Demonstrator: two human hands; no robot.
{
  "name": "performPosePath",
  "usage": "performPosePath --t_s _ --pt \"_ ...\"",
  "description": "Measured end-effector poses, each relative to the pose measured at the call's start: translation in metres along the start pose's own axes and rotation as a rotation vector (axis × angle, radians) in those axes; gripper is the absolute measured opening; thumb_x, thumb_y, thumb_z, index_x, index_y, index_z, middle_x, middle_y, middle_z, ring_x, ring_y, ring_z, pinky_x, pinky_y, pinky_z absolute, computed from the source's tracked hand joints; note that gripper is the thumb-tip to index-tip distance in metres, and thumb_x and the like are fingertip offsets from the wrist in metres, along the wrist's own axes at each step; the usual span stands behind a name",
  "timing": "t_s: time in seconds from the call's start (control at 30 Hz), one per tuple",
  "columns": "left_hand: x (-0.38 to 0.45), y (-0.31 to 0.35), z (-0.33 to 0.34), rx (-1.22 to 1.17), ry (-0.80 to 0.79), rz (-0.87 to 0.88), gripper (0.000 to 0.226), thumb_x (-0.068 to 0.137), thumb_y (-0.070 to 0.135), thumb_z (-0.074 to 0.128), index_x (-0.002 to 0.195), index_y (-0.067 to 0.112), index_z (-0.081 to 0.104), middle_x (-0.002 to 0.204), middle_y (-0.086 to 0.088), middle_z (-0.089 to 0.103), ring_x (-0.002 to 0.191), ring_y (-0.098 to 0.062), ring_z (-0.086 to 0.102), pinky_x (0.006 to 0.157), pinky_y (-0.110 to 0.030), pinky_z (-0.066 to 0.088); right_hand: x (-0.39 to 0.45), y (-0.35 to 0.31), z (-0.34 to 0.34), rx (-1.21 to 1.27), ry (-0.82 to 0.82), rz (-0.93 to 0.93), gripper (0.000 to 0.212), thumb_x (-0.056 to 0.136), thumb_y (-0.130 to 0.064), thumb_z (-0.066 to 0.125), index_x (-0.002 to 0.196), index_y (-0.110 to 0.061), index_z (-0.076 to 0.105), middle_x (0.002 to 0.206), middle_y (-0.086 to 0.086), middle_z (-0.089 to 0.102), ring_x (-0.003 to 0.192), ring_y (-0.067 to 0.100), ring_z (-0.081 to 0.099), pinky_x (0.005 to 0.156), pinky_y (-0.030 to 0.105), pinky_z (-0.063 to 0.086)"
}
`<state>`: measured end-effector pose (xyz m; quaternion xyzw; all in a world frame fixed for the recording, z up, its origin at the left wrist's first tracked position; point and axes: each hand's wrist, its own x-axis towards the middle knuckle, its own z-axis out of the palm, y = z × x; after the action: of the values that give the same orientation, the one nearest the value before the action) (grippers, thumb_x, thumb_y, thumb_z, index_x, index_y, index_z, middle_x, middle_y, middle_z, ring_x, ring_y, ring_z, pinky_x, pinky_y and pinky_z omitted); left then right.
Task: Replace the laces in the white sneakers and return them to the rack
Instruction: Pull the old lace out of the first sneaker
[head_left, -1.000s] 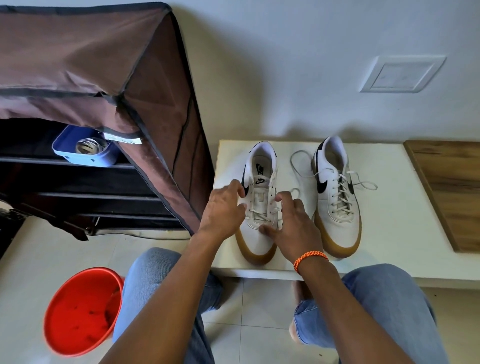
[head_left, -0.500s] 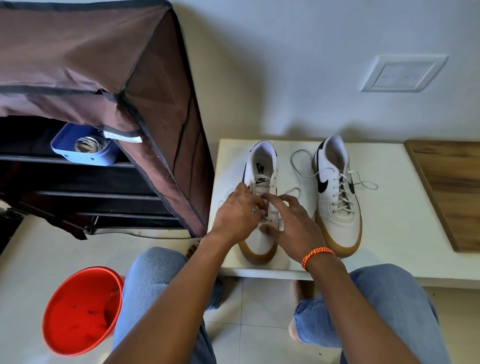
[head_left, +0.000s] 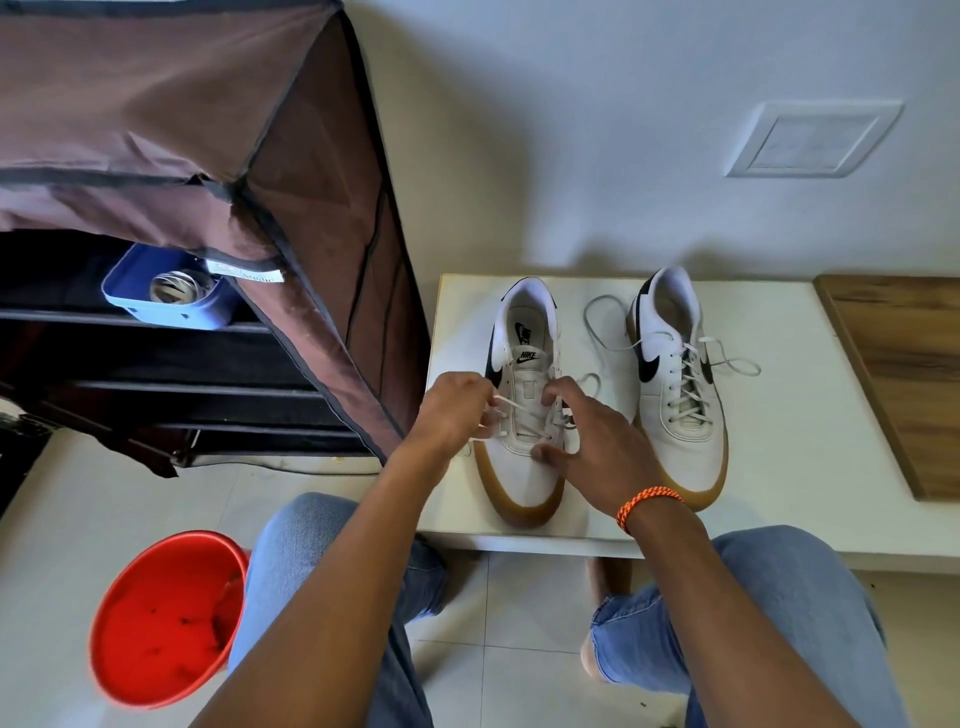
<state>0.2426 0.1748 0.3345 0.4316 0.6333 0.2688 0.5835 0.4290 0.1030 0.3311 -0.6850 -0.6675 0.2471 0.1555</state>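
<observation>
Two white sneakers with gum soles stand side by side on a low white bench (head_left: 779, 457). The left sneaker (head_left: 524, 332) is only partly laced near the toe. My left hand (head_left: 452, 410) pinches its white lace (head_left: 511, 405) and holds it out to the left of the shoe. My right hand (head_left: 592, 441) rests on the shoe's right side, fingers curled at the eyelets and thumb on the toe. The right sneaker (head_left: 675, 405) is fully laced, its loose lace ends lying on the bench.
A brown fabric-covered shoe rack (head_left: 208, 156) stands at the left with dark shelves and a blue box (head_left: 156, 296) on one. A red bucket (head_left: 161, 618) sits on the tiled floor by my left knee. A wooden board (head_left: 904, 374) lies at the bench's right end.
My left hand has moved left from the middle of the shoe, drawing the lace out taut. My right hand has shifted slightly right along the eyelets.
</observation>
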Motion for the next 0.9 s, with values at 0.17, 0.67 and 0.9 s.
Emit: performPosePath --t_s 0.17,0.67,0.9 --pt "-0.002 -0.011 0.011 0.554 0.213 0.648 0.018 0.100 0.020 0.060 0.099 0.032 0.074 0.132 0.006 0.045 0.121 -0.016 0.049 0.090 -0.030 0.049 0.001 -0.001 0.001 -0.069 0.003 0.000 0.060 0.089 -0.048 0.076 0.138 -0.046 0.041 0.125 -0.006 0.066 0.118 0.026 0.056 0.094 0.049 0.050" --pt "-0.011 -0.005 0.016 0.715 0.027 0.480 0.013 0.101 0.028 0.069 0.091 0.030 0.076 0.169 0.015 0.010 0.150 -0.020 0.022 0.111 -0.051 0.039 0.001 -0.001 0.002 -0.029 0.026 -0.004 0.065 0.086 -0.047 0.081 0.138 -0.044 0.041 0.127 -0.006 0.069 0.116 0.023 0.063 0.090 0.043 0.055" --pt "-0.015 -0.011 0.024 0.788 -0.021 0.503 0.010 0.097 0.034 0.070 0.104 0.032 0.078 0.172 0.018 -0.006 0.155 -0.024 0.016 0.114 -0.057 0.038 0.001 0.000 0.003 0.015 0.031 -0.024 0.065 0.087 -0.044 0.081 0.138 -0.042 0.041 0.127 -0.007 0.069 0.113 0.022 0.064 0.086 0.041 0.056"
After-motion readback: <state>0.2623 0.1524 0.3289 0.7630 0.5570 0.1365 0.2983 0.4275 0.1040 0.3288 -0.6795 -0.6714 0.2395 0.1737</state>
